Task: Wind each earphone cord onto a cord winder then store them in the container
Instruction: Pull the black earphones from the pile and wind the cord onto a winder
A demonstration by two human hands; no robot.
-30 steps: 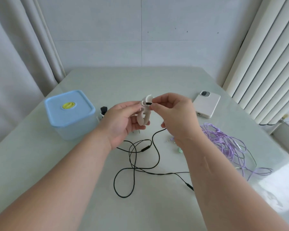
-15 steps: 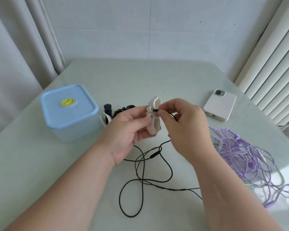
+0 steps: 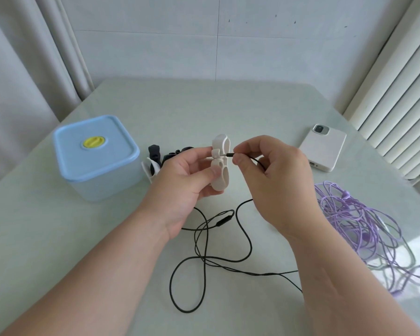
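My left hand (image 3: 184,180) holds a white cord winder (image 3: 220,163) upright above the table. My right hand (image 3: 272,175) pinches the plug end of the black earphone cord (image 3: 204,253) and holds its tip against the winder's middle. The remainder of the black cord lies in loose loops on the table below my hands, with its inline remote (image 3: 224,220) visible. A tangled purple earphone cord (image 3: 359,226) lies at the right. The blue lidded container (image 3: 96,156) with a yellow knob stands shut at the left.
Spare black and white cord winders (image 3: 155,158) lie between the container and my left hand. A white phone (image 3: 323,147) rests face down at the back right. Curtains hang left and right, and the table's (image 3: 204,110) far edge meets the wall.
The view has tilted down and drawn closer. My right hand has moved the black plug from the winder's top lobe to its middle notch. The winder stays in my left hand.
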